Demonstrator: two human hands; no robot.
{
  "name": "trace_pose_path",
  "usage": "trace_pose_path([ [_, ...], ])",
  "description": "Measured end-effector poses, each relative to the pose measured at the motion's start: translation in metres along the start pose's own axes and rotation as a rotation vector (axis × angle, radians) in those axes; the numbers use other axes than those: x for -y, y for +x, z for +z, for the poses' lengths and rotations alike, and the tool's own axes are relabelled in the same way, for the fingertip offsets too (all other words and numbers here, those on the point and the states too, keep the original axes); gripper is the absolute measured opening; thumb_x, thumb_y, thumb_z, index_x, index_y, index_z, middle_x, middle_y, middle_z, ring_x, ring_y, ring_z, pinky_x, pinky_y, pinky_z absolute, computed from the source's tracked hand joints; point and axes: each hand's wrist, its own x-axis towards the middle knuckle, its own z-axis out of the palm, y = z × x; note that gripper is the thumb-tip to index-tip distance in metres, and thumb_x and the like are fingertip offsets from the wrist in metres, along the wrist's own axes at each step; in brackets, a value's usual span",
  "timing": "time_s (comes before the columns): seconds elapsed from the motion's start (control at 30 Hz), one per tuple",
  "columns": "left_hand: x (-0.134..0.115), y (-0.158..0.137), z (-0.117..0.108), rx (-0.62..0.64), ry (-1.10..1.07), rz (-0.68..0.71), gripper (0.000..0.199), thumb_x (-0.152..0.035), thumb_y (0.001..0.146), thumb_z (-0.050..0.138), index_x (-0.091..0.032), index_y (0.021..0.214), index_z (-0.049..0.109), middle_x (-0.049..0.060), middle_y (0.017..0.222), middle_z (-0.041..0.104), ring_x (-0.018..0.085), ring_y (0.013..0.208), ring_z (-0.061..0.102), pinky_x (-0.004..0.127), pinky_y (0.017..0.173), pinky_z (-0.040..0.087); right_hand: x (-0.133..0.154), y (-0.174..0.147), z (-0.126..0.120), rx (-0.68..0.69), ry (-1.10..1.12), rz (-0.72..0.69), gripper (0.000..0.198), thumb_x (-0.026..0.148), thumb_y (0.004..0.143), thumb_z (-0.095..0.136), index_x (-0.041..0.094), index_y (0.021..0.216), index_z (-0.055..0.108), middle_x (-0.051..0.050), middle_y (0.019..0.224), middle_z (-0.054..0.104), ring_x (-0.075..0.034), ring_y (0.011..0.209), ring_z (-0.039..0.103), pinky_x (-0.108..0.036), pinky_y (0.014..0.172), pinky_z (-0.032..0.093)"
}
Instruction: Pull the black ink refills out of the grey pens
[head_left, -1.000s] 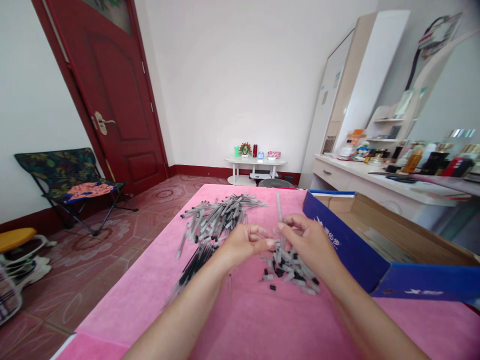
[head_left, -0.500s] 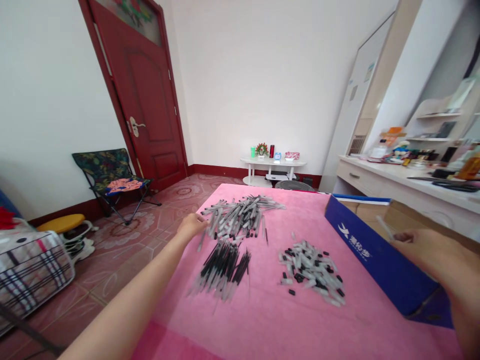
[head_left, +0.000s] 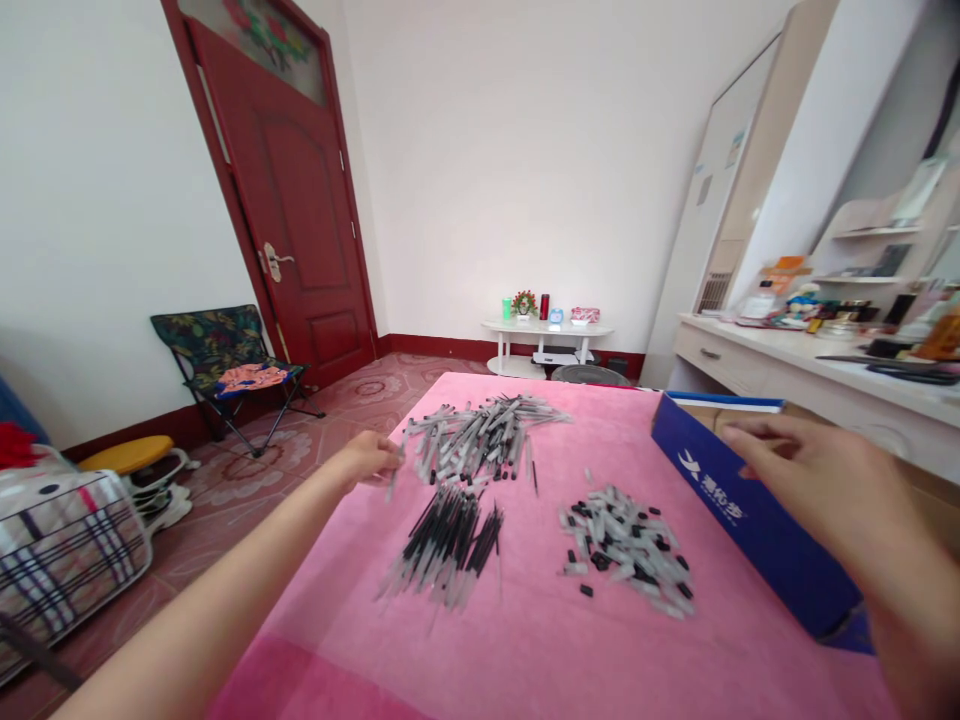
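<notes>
My left hand (head_left: 369, 458) pinches a clear pen barrel (head_left: 393, 478) at the left edge of the pink-covered table, beside a pile of clear pen barrels (head_left: 472, 436). My right hand (head_left: 806, 465), smeared a little by motion, is over the near wall of a blue cardboard box (head_left: 750, 510). Its fingers are curled together and no pen shows in them. Closer to me on the cloth lies a bundle of black-ink refills (head_left: 446, 540). Clear and black pen caps (head_left: 630, 545) are heaped between the refills and the box.
The pink cloth (head_left: 525, 650) covers the table. A white dresser (head_left: 720, 350) with bottles stands behind the box at right. On the floor at left are a folding chair (head_left: 217, 350), a yellow stool (head_left: 127, 453) and a checked bag (head_left: 67, 550).
My right hand has come out of the box, leftward and up to its near wall; the clear pen it held no longer shows. My left hand has shifted slightly left with the barrel.
</notes>
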Motion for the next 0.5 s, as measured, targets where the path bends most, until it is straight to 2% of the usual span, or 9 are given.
trace_pose_path([
  [0.03,-0.014,-0.011,0.005,0.036,-0.064,0.066,0.029,-0.032,0.060,0.063,-0.017,0.085,0.066,0.003,0.073,0.066,0.013,0.065,0.061,0.023,0.061,0.047,0.021,-0.009,0.002,0.059,0.155,-0.030,0.023,0.041,0.067,0.058,0.021,0.075,0.068,-0.004,0.060,0.064,-0.016,0.051,0.055,-0.027,0.049,0.037],
  [0.07,-0.030,-0.023,0.014,0.142,-0.210,0.183,0.034,-0.034,0.063,0.062,-0.016,0.091,0.065,0.005,0.080,0.066,0.014,0.070,0.061,0.024,0.064,0.047,0.041,-0.019,0.006,0.157,0.330,-0.063,0.024,0.039,0.071,0.055,0.018,0.077,0.067,-0.004,0.063,0.064,-0.015,0.053,0.056,-0.026,0.052,0.040],
  [0.13,-0.062,-0.045,0.041,0.349,-0.391,0.337,0.039,-0.037,0.065,0.063,-0.014,0.096,0.065,0.007,0.078,0.065,0.016,0.071,0.060,0.025,0.065,0.046,0.072,-0.035,0.015,0.347,0.597,-0.101,0.027,0.038,0.072,0.053,0.015,0.082,0.065,-0.006,0.074,0.065,-0.014,0.057,0.058,-0.025,0.053,0.043],
  [0.2,-0.089,-0.063,0.072,0.428,-0.411,0.464,0.037,-0.036,0.066,0.063,-0.014,0.095,0.066,0.005,0.074,0.064,0.013,0.064,0.057,0.023,0.063,0.043,0.089,-0.046,0.026,0.385,0.738,-0.091,0.033,0.036,0.073,0.053,0.015,0.097,0.060,-0.007,0.086,0.064,-0.013,0.060,0.058,-0.024,0.055,0.046],
  [0.27,-0.110,-0.072,0.099,0.441,-0.365,0.601,0.029,-0.033,0.068,0.062,-0.013,0.088,0.069,0.004,0.072,0.065,0.012,0.062,0.055,0.021,0.060,0.040,0.091,-0.052,0.034,0.352,0.805,-0.067,0.040,0.037,0.074,0.053,0.016,0.109,0.053,-0.006,0.091,0.061,-0.012,0.060,0.057,-0.023,0.053,0.046],
  [0.33,-0.124,-0.074,0.115,0.413,-0.305,0.719,0.025,-0.030,0.069,0.060,-0.014,0.085,0.070,0.003,0.071,0.065,0.013,0.062,0.054,0.021,0.058,0.039,0.082,-0.051,0.038,0.348,0.833,-0.041,0.036,0.038,0.075,0.053,0.016,0.104,0.055,-0.004,0.082,0.059,-0.010,0.055,0.054,-0.021,0.048,0.044],
  [0.4,-0.133,-0.071,0.118,0.415,-0.296,0.787,0.024,-0.030,0.068,0.062,-0.014,0.084,0.070,0.003,0.070,0.066,0.014,0.063,0.055,0.023,0.060,0.040,0.070,-0.046,0.037,0.364,0.872,-0.001,0.025,0.037,0.074,0.055,0.014,0.085,0.059,0.001,0.063,0.054,-0.008,0.047,0.048,-0.019,0.043,0.039],
  [0.5,-0.141,-0.065,0.108,0.619,-0.528,0.740,0.036,-0.039,0.073,0.058,-0.011,0.095,0.067,0.008,0.077,0.066,0.017,0.071,0.060,0.028,0.071,0.044,0.054,-0.034,0.029,0.357,1.096,0.136,0.022,0.033,0.072,0.061,0.013,0.065,0.056,0.004,0.050,0.047,-0.005,0.041,0.040,-0.017,0.040,0.035],
])
